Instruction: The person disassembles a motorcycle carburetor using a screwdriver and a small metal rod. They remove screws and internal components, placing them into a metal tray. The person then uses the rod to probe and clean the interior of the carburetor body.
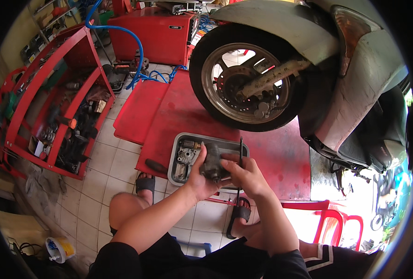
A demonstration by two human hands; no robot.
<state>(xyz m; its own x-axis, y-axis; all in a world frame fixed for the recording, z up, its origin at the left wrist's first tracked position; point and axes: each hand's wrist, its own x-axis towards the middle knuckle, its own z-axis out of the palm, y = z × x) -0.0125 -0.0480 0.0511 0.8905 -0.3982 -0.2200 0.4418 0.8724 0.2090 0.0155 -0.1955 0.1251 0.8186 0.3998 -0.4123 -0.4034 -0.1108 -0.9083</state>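
My left hand (pixel 198 180) grips a grimy grey metal engine part (pixel 212 162) from the left and holds it over a grey metal tray (pixel 175 160). My right hand (pixel 247 176) holds a thin black tool (pixel 240 153) upright against the part's right side. In the tray lies another metal part (pixel 186 158) with holes and fittings. The tray rests on the edge of a red ramp (pixel 188 116). I am seated, with both feet in black sandals on the tiled floor.
A scooter's front wheel (pixel 246 81) and its pale body (pixel 355 88) stand on the red ramp ahead. A red tool trolley (pixel 57 97) full of tools is at left. A blue hose (pixel 139 60) runs past a red cabinet (pixel 153 35). A red plastic stool (pixel 341 221) stands at right.
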